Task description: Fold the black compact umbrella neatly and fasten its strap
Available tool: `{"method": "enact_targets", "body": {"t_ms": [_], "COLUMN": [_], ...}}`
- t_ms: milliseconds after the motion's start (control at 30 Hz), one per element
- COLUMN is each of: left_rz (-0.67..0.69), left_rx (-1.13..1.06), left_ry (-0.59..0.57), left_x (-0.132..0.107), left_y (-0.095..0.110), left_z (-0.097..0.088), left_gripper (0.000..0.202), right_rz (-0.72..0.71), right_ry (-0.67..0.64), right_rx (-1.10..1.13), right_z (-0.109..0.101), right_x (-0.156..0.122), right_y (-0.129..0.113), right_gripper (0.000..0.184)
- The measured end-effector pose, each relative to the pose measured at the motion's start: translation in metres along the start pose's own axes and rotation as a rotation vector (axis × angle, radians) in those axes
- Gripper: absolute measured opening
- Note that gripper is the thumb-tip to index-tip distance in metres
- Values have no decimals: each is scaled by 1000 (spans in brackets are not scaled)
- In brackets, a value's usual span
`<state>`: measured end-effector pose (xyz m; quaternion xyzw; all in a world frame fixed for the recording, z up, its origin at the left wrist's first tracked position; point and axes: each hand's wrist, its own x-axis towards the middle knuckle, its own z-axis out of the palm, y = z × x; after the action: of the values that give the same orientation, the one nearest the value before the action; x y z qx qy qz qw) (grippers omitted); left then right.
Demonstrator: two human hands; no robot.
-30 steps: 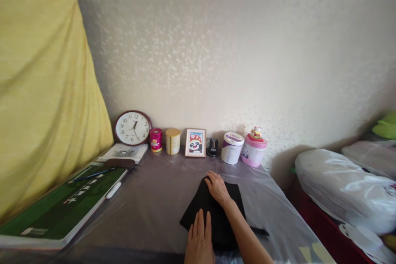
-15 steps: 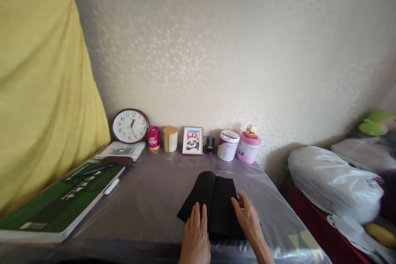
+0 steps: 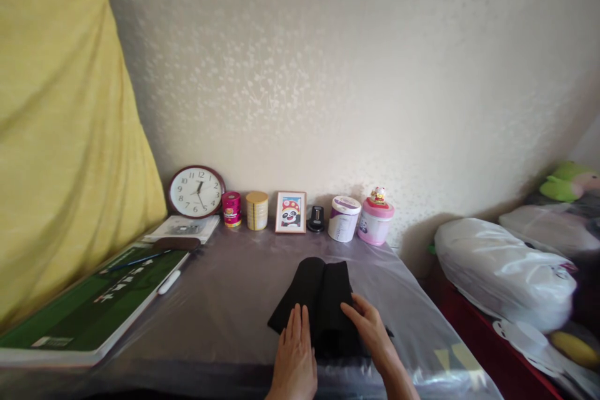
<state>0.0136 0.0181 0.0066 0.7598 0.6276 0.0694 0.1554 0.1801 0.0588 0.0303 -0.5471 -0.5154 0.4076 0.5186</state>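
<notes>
A folded black cloth point(image 3: 315, 292) lies on the plastic-covered table point(image 3: 234, 300) in front of me. My left hand point(image 3: 295, 356) rests flat on its near left corner, fingers together and stretched out. My right hand point(image 3: 370, 328) sits on the cloth's near right edge, fingers curled over the fabric. The far part of the cloth bulges into a soft fold.
Along the wall stand a round clock point(image 3: 196, 191), a red tin point(image 3: 231, 209), a yellow tin point(image 3: 257, 210), a panda picture frame point(image 3: 290, 212), a white tub point(image 3: 344, 219) and a pink jar point(image 3: 375, 222). A green board point(image 3: 89, 309) lies left. White plastic bags point(image 3: 504, 272) sit right.
My right hand drew back from the cloth's far edge to its near right side and now curls over the fabric. The left hand stayed in place. The camera shifted slightly right.
</notes>
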Motion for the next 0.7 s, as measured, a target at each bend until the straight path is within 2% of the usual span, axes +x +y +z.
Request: {"method": "enact_targets", "body": {"t_ms": [100, 200, 300, 500, 700], "left_rz": [42, 55, 56, 74, 71], "left_rx": [-44, -82, -89, -90, -66], "left_ry": [87, 149, 168, 187, 263], "left_x": [6, 12, 16, 15, 13], "left_y": [-8, -17, -22, -22, -21], "left_z": [16, 33, 41, 36, 36], "left_gripper": [65, 65, 65, 60, 55], "right_rz": [59, 88, 89, 106, 106], "right_ry": [-152, -208, -236, -272, -269], "right_rx": [242, 384, 451, 428, 265], "right_z": [20, 41, 58, 84, 90], "right_x": [4, 13, 23, 33, 35], "right_y": [-20, -32, -33, -20, -14], "right_gripper": [36, 36, 37, 35, 37]}}
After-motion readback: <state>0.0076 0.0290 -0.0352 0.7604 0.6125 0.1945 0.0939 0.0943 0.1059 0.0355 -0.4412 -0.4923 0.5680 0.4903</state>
